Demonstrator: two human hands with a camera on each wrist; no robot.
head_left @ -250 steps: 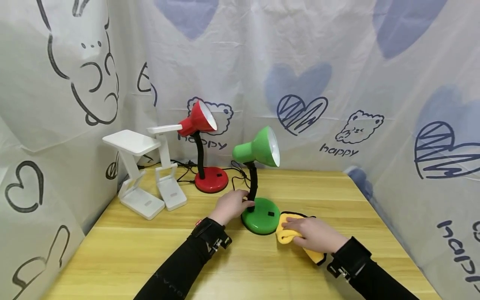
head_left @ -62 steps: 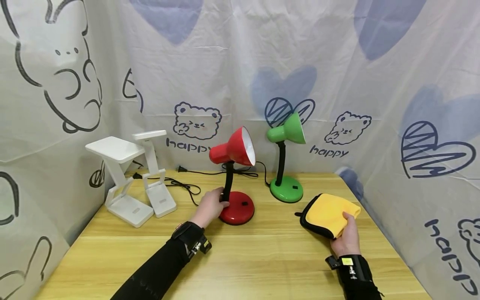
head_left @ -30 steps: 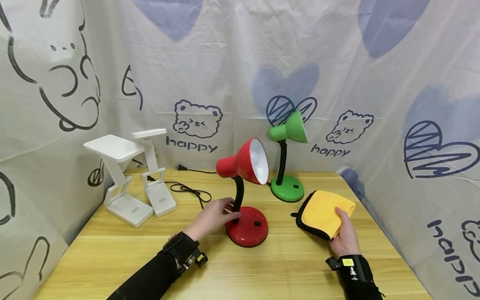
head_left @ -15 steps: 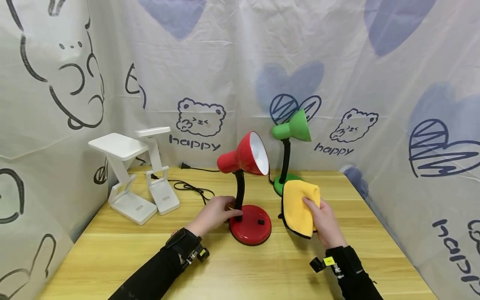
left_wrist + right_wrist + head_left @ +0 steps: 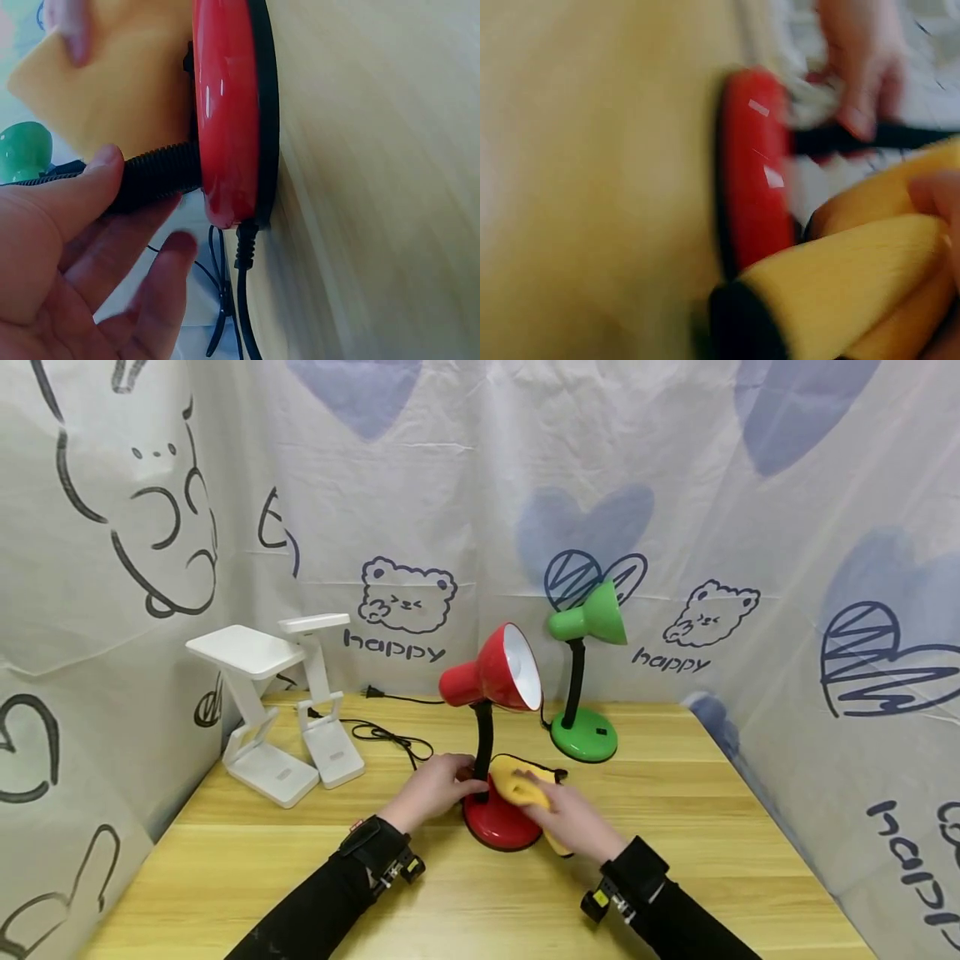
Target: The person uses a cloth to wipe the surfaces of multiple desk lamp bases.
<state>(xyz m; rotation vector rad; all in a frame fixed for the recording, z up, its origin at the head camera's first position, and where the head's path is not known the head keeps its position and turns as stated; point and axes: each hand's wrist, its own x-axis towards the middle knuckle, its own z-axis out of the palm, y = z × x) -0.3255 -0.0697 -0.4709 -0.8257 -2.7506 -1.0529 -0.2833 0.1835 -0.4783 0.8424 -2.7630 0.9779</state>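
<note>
A red desk lamp stands upright near the middle of the table. My left hand pinches the foot of its black flexible neck between thumb and fingers, just above the base. In my right hand is a folded yellow cloth with black edging, held against or just over the top of the red base. The cloth hides the base's switch in the head view. Blur in the right wrist view leaves the exact contact unclear.
Behind and to the right stands a green desk lamp. Two white folding lamps are at the back left. A black cord with a plug lies behind the red lamp. Printed curtains enclose the table.
The green lamp, held by my left hand at first, now stands farther back. The red lamp has come forward in my left hand. My right hand has brought the cloth left onto its base.
</note>
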